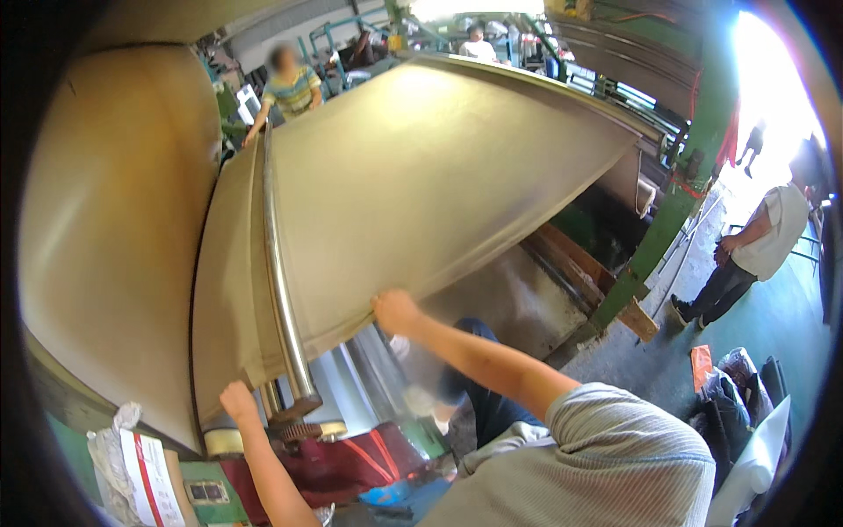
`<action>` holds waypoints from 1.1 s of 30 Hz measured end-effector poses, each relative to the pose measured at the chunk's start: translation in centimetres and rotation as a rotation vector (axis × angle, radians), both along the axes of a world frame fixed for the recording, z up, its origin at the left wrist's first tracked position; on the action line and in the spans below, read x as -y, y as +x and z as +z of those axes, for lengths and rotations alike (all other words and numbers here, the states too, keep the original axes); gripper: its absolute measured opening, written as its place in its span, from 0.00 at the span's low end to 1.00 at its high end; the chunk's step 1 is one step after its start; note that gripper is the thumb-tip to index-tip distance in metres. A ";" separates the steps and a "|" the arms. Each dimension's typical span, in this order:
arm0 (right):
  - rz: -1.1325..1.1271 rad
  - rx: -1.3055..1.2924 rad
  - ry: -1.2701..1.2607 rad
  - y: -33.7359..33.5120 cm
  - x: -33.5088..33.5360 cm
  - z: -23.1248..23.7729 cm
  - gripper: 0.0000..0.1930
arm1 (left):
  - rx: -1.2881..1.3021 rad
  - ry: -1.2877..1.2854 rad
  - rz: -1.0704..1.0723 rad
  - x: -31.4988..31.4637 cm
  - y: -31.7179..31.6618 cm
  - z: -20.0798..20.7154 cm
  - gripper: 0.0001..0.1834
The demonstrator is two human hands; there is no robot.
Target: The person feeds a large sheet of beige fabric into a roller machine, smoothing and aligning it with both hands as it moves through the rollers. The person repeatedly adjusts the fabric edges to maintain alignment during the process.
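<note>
A wide tan sheet of fabric (439,184) stretches from the far frame toward me, passing a shiny metal bar (283,281) near its left part. My right hand (397,314) is closed on the sheet's near edge, to the right of the bar. Left of the bar, my left hand (237,402) is closed at the near edge of the same sheet, low beside the big tan roll (105,228). The fingertips of both hands are partly hidden. A small gear (300,432) sits below the bar's near end.
Across the sheet, a person in a striped shirt (294,90) reaches to its far side. Another person (773,230) stands at right. A green post (676,202) and a wooden beam (571,255) flank the machine. Wrapped bundles (746,378) lie at lower right; a white-and-red box (149,474) stands lower left.
</note>
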State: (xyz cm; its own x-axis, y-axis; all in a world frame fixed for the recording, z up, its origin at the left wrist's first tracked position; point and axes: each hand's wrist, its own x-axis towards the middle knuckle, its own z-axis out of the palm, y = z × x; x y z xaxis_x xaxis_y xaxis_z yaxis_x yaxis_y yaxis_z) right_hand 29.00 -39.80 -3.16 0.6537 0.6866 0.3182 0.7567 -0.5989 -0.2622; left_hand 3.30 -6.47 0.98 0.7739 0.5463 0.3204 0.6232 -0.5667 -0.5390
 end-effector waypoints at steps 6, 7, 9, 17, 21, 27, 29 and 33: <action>0.290 0.242 0.160 0.6 -0.5 -0.2 0.08 | 0.058 -0.057 0.022 2.6 0.3 2.0 0.09; 0.405 0.254 0.232 -0.2 0.2 0.9 0.08 | 0.036 -0.050 0.018 2.6 0.1 2.0 0.09; 0.317 0.268 0.225 2.6 3.6 1.5 0.07 | -0.001 -0.042 -0.007 2.7 1.0 1.7 0.09; -0.180 0.245 -0.069 10.2 11.3 1.0 0.06 | -0.009 0.038 0.100 -0.6 1.2 -1.2 0.11; -0.075 0.204 0.088 7.5 9.6 -1.7 0.05 | 0.038 0.064 -0.058 0.7 0.8 -0.2 0.11; -0.061 0.155 0.048 4.4 6.9 -2.9 0.06 | 0.051 0.101 -0.081 0.5 0.9 -1.0 0.11; -0.058 0.136 0.070 3.3 6.0 -3.2 0.06 | -0.014 0.113 -0.007 -0.6 0.8 -1.7 0.11; -0.011 0.129 0.119 1.6 3.5 -4.1 0.06 | 0.005 0.107 0.062 -1.3 -0.4 -1.7 0.10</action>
